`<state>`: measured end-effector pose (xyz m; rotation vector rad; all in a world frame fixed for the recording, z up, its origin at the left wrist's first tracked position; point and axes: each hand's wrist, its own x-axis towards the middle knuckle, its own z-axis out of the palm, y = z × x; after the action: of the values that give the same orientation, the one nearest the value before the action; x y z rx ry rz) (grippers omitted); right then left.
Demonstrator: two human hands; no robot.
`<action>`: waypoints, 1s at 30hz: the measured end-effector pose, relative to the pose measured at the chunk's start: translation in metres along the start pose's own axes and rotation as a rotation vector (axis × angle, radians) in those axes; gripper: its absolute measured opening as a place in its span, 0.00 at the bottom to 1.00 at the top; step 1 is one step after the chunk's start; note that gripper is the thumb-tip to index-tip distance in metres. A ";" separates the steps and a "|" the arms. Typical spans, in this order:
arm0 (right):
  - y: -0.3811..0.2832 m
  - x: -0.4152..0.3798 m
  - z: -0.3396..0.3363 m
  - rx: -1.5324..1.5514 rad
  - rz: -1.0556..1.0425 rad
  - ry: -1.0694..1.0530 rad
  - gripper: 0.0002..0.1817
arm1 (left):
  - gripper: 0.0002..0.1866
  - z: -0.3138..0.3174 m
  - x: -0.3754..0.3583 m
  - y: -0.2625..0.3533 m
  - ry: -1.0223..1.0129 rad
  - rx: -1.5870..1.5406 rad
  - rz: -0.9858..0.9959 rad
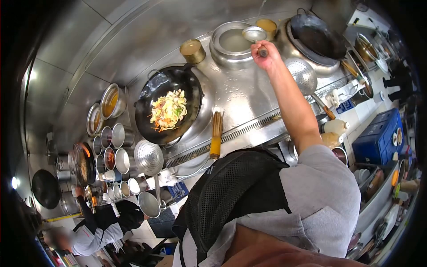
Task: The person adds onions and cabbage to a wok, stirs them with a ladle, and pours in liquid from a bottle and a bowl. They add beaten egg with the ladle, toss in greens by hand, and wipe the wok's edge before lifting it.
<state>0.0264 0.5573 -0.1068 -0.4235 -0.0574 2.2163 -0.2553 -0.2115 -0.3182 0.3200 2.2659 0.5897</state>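
**Ladle held over the water pot**

The left hand is being hidden entirely below the grey shirt (pixel 324 191) and black mesh apron (pixel 231 196); its state cannot be told. The right hand (pixel 265 55) is being kept closed around the dark handle of a round steel ladle (pixel 254 33), whose shiny bowl is being held over the rim of the wide metal pot (pixel 233 42) of cloudy liquid. Left of that pot, noodles and vegetables are being left in a black wok (pixel 169 104).

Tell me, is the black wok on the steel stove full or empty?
Partly full. The black wok holds a heap of noodles with vegetables in its middle, while its dark inner wall around the heap is bare.
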 end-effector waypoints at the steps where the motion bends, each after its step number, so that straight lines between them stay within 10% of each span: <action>1: 0.000 0.001 0.000 0.005 0.011 0.001 0.01 | 0.16 -0.001 0.000 0.000 0.001 0.004 -0.002; 30: 0.002 -0.009 0.019 -0.035 -0.014 -0.012 0.06 | 0.15 0.006 0.017 0.007 0.058 0.011 -0.031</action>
<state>0.0237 0.5508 -0.0864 -0.4280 -0.1054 2.2067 -0.2618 -0.1969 -0.3290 0.2759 2.3260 0.5776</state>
